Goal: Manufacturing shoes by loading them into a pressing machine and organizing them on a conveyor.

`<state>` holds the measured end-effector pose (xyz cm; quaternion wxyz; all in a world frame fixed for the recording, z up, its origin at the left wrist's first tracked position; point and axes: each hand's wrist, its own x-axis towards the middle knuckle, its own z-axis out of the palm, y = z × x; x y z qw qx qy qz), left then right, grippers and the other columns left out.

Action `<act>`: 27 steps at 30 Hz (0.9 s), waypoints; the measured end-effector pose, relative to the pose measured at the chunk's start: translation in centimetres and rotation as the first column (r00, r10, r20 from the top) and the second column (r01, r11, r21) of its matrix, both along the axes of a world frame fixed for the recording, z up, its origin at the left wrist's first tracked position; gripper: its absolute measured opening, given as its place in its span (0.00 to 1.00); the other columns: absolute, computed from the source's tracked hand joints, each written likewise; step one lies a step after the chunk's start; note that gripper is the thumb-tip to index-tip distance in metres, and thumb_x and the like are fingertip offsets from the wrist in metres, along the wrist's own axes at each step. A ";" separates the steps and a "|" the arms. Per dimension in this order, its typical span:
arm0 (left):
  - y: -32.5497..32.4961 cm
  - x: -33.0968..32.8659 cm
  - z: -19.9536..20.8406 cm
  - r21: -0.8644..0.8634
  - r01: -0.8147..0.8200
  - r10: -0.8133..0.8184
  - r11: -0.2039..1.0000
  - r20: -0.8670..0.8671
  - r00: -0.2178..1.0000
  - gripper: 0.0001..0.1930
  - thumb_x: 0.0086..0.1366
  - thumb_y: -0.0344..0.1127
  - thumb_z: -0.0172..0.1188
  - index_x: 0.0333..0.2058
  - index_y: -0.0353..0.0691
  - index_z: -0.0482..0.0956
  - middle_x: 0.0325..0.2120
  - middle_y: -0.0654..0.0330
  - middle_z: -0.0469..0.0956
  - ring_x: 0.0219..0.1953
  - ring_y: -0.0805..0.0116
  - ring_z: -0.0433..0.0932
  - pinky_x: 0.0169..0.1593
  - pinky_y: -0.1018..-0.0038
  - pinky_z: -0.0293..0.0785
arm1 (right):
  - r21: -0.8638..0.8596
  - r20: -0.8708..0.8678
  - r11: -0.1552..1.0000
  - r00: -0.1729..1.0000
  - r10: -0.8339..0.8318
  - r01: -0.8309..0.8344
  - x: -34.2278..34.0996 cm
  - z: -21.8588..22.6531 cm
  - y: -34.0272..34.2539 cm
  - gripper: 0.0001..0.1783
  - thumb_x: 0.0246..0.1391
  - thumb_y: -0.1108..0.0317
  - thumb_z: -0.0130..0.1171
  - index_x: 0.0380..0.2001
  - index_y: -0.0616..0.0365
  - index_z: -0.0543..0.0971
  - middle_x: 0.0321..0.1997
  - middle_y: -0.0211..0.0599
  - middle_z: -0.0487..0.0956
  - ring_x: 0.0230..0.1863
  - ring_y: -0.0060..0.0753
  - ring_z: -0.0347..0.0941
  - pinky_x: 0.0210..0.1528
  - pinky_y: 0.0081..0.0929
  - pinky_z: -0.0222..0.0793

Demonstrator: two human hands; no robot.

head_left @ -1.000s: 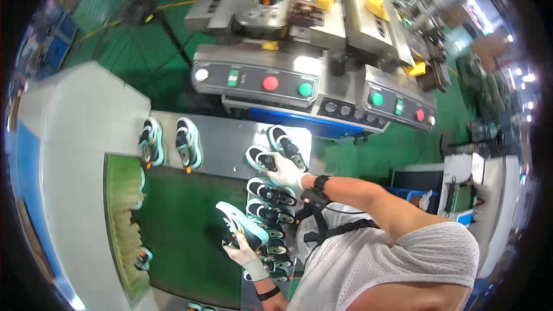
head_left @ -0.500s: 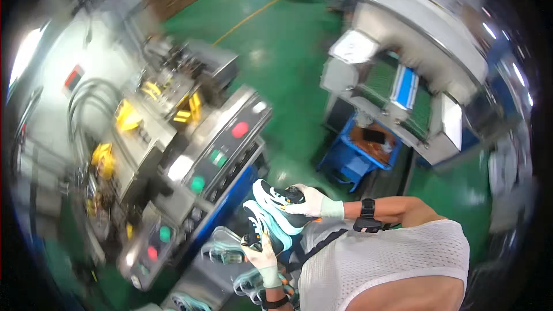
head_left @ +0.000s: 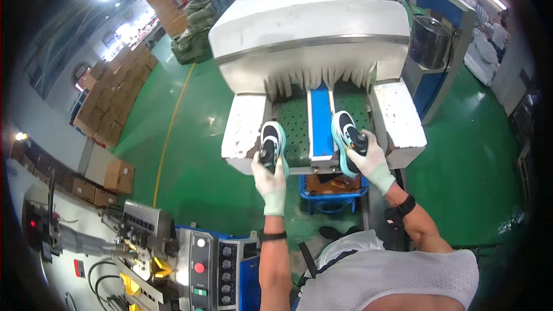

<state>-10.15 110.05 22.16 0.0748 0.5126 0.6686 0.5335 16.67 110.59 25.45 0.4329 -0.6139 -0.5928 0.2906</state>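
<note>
My left hand (head_left: 269,179), in a white glove, is closed round the heel end of a black, white and mint-green shoe (head_left: 273,136). Its toe points away from me, at the near end of a green perforated conveyor belt (head_left: 292,126). A matching shoe (head_left: 344,132) is gripped at its heel by my gloved right hand (head_left: 371,158), over the near end of the belt lane right of the blue divider strip (head_left: 322,122). Whether either sole touches the belt I cannot tell. Both belts run under a fringed curtain (head_left: 322,75) on a large white machine (head_left: 311,23).
Beneath the machine's front is a blue cart (head_left: 331,197). At lower left stands another machine with a button panel (head_left: 201,262) and yellow parts. Stacked cartons (head_left: 115,95) and wrapped sacks (head_left: 194,31) line the far left. A metal drum (head_left: 429,40) is at right.
I have turned right from the button-panel machine to the white conveyor machine. The shoes, held close together before, are now apart, one in each hand, out at the belts.
</note>
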 end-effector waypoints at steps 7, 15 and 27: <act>12.9 1.9 -3.9 0.050 0.181 -0.180 0.982 -0.024 0.983 0.33 0.58 0.35 0.65 0.59 0.30 0.63 0.54 0.40 0.69 0.57 0.45 0.69 0.61 0.62 0.64 | -0.181 0.345 0.975 0.936 -0.062 0.131 0.1 -3.7 11.9 0.47 0.55 0.59 0.56 0.69 0.66 0.43 0.58 0.66 0.68 0.55 0.63 0.70 0.60 0.41 0.64; -4.9 -1.5 -6.1 -0.043 0.232 -0.219 0.972 0.201 0.955 0.29 0.63 0.32 0.61 0.60 0.31 0.63 0.54 0.42 0.71 0.55 0.53 0.74 0.56 0.65 0.71 | 0.378 0.222 0.855 0.931 0.289 -0.355 -8.2 -2.6 6.0 0.35 0.54 0.72 0.56 0.64 0.67 0.57 0.68 0.60 0.57 0.70 0.57 0.50 0.71 0.41 0.45; -63.3 4.3 -14.1 -0.559 -0.829 0.999 0.021 0.052 -0.010 0.17 0.66 0.37 0.55 0.49 0.34 0.75 0.43 0.47 0.80 0.46 0.56 0.80 0.50 0.67 0.74 | -0.409 0.073 -0.371 -0.436 0.897 -0.834 -28.0 -17.8 -17.7 0.33 0.53 0.62 0.58 0.60 0.68 0.64 0.60 0.59 0.69 0.63 0.52 0.65 0.65 0.36 0.59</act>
